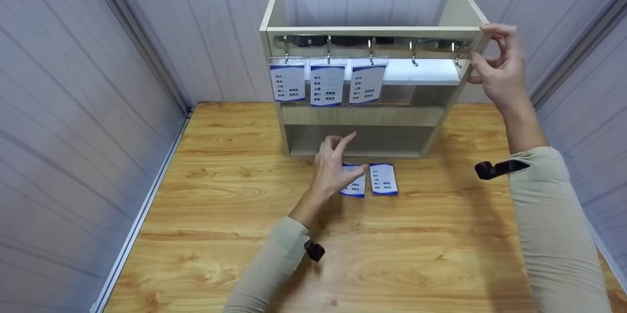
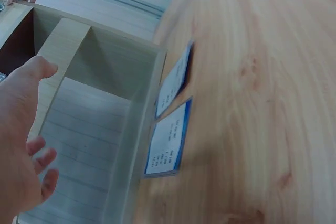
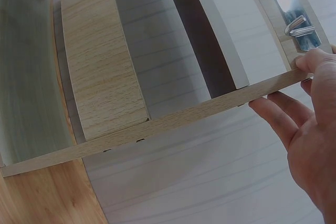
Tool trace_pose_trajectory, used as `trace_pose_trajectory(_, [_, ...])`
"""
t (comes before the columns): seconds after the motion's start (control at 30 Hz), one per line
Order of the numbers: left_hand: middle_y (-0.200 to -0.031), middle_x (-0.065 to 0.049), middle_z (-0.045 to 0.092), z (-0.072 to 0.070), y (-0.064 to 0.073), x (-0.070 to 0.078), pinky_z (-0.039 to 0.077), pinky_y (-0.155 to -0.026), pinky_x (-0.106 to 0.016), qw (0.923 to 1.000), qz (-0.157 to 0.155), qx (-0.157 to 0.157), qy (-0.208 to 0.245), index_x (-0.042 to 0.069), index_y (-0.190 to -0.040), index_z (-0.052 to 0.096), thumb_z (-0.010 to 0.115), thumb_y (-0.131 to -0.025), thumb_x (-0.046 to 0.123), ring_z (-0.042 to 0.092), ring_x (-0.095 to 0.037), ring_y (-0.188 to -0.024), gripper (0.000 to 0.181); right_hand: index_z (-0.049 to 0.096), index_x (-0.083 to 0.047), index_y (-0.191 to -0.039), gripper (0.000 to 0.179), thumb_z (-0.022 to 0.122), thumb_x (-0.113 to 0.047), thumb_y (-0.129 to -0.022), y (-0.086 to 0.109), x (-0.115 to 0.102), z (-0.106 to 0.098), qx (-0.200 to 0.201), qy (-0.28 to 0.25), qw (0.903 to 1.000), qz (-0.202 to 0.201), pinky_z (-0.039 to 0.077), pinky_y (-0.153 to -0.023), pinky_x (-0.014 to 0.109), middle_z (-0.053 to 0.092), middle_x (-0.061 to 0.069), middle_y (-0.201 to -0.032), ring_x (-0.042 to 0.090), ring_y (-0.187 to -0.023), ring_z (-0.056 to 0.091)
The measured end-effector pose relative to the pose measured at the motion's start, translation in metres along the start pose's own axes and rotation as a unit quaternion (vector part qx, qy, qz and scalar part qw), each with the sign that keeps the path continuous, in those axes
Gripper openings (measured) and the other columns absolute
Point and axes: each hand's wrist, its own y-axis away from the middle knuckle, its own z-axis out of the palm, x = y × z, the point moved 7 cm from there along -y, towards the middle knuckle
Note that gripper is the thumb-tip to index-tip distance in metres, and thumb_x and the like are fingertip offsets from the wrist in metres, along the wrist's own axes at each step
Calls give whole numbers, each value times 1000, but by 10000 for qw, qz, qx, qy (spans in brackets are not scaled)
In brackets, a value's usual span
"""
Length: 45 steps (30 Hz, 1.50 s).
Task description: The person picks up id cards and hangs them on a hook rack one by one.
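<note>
A pale wooden shelf rack [image 1: 362, 116] stands on the table, with a metal strip of several hooks [image 1: 371, 48] across its top front. Three white-and-blue name badges [image 1: 327, 85] in clear sleeves hang side by side from the left hooks. My right hand [image 1: 504, 65] pinches the edge of the rack's right side panel [image 3: 199, 111] near the top, fingers on either side of the board. My left hand [image 1: 333, 168] hovers before the lower shelf, thumb and fingers spread, holding nothing. Beneath it lies one badge [image 1: 356, 188], partly hidden; another badge [image 1: 383, 179] lies beside it.
The wood-grain tabletop [image 1: 220, 195] spreads out in front of the rack. Pale panelled walls [image 1: 88, 83] enclose it at the back and both sides. On the right, two hooks [image 1: 414, 53] carry no badge. Black wrist mounts [image 1: 499, 168] stick out from both sleeves.
</note>
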Motion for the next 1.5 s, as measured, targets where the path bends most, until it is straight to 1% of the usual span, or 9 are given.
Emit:
trace_pose_trajectory(0.17, [-154,-18,56,8,6,-10,48,-112,-56,9975,-460,-391,-360,29,-164,58,92,-87,53,54,-38,-143,88,61,-14,-145,50,63,9,-101,0,-1,0,-16,47,10000,-17,65,-59,26,56,5,-149,18,-88,79])
trace_pose_trajectory(0.3, [-157,-18,55,14,11,-17,50,-113,-58,9951,-666,-549,-476,30,-164,58,93,-84,59,54,-38,-144,92,62,-15,-144,50,64,9,-101,0,-1,1,-6,-16,10000,29,65,-58,26,56,6,-149,18,-87,79])
trace_pose_trajectory(0.47, [-160,-23,53,23,17,-25,54,-115,-63,9924,-889,-726,-438,29,-163,59,93,-83,61,56,-42,-146,93,62,-16,-145,51,64,10,-101,0,-2,0,1,-3,10000,18,65,-58,26,55,6,-149,18,-86,78])
trace_pose_trajectory(0.6, [-165,-27,51,32,21,-31,53,-120,-65,9884,-1166,-898,-364,28,-163,59,93,-84,60,53,-47,-151,92,62,-16,-144,50,63,9,-101,1,-4,-1,13,95,10000,-5,65,-58,25,56,6,-150,17,-85,78])
trace_pose_trajectory(0.73, [-165,-27,51,41,26,-37,51,-121,-65,9855,-1360,-918,-431,28,-163,60,94,-83,61,54,-44,-151,93,62,-17,-143,50,64,9,-101,1,-5,-1,17,117,9999,13,65,-58,25,56,7,-150,17,-86,79])
trace_pose_trajectory(0.83, [-160,-25,54,49,28,-43,53,-116,-64,9856,-1356,-829,-581,30,-161,61,93,-81,65,57,-41,-145,93,62,-17,-143,50,64,9,-101,1,-5,-1,10,91,10000,23,65,-58,26,57,7,-150,17,-87,80])
trace_pose_trajectory(0.97, [-160,-25,54,55,32,-47,53,-116,-64,9828,-1468,-879,-694,30,-162,60,93,-80,68,57,-41,-145,96,63,-17,-142,49,64,10,-101,0,-5,0,15,81,10000,20,64,-57,26,58,7,-149,17,-87,80])
trace_pose_trajectory(1.17, [-156,-26,57,62,32,-51,52,-118,-60,9742,-1757,-1119,-870,30,-164,58,92,-81,70,58,-40,-140,98,63,-17,-142,49,64,10,-101,1,-4,1,45,92,9999,25,65,-57,26,58,7,-149,17,-87,80])
trace_pose_trajectory(1.5, [-144,-24,65,70,34,-53,54,-108,-58,9679,-1836,-995,-1397,34,-156,66,92,-78,75,60,-37,-129,92,60,-15,-146,50,65,7,-101,1,0,-1,-46,50,10000,9,64,-57,23,55,5,-149,16,-85,79])
